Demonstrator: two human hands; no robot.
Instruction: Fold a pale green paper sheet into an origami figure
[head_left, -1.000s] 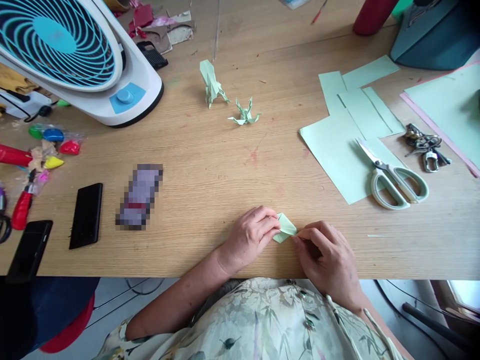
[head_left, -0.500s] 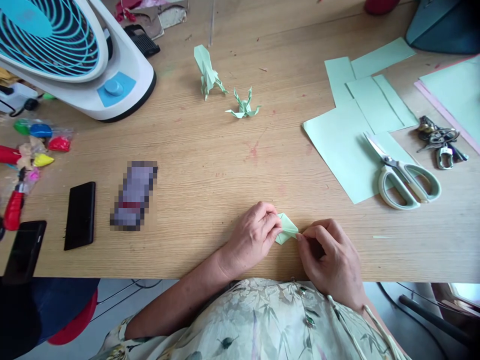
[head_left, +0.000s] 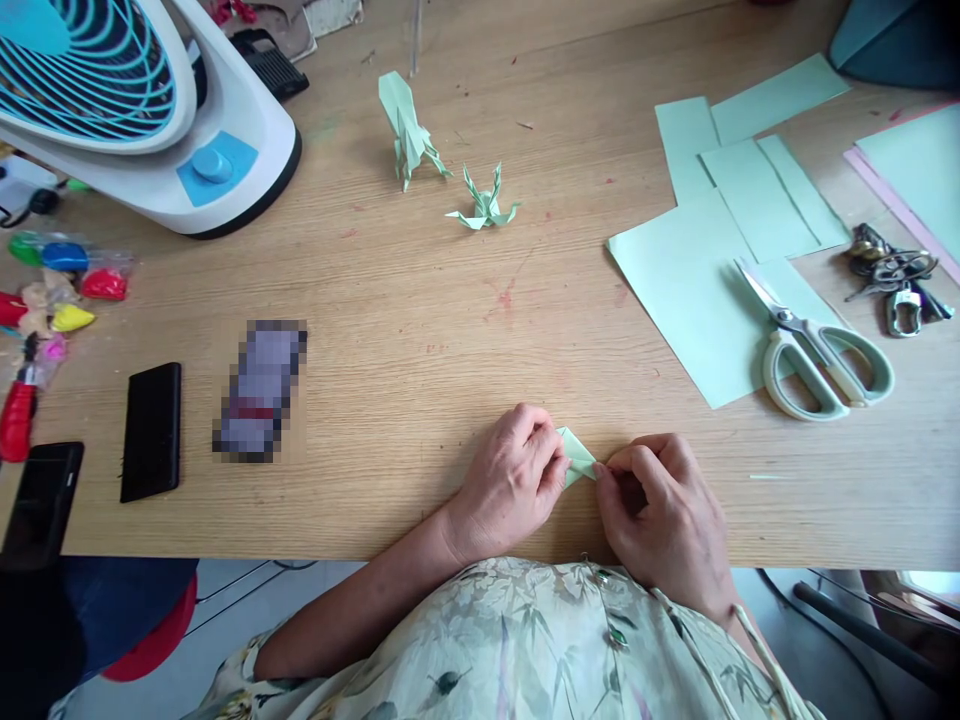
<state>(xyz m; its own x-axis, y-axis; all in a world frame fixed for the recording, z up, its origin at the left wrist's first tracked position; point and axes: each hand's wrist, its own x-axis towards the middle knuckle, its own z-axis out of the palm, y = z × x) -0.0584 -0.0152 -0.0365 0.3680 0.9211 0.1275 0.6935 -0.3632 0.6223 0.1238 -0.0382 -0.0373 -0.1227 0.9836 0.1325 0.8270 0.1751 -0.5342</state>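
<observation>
A small folded piece of light green paper [head_left: 577, 457] lies between my hands near the table's front edge. My left hand [head_left: 514, 480] is closed on its left side, fingers curled over it and hiding part of it. With thumb and forefinger my right hand [head_left: 664, 510] pinches the paper's right tip. Two folded green paper figures stand farther back: a tall one [head_left: 407, 130] and a smaller one with pointed, curling arms [head_left: 486, 203].
Green paper sheets [head_left: 675, 270] lie at the right, with scissors [head_left: 817, 350] on them and keys [head_left: 904, 275] beside. A fan [head_left: 247, 190] stands back left. Dark phones [head_left: 152, 430], a blurred phone [head_left: 262, 390] and colourful modelling clay [head_left: 67, 257] occupy the left side.
The view has shifted slightly. My left fingers have moved a little to the right over the folded paper, covering more of it. The right hand keeps its pinch on the tip.
</observation>
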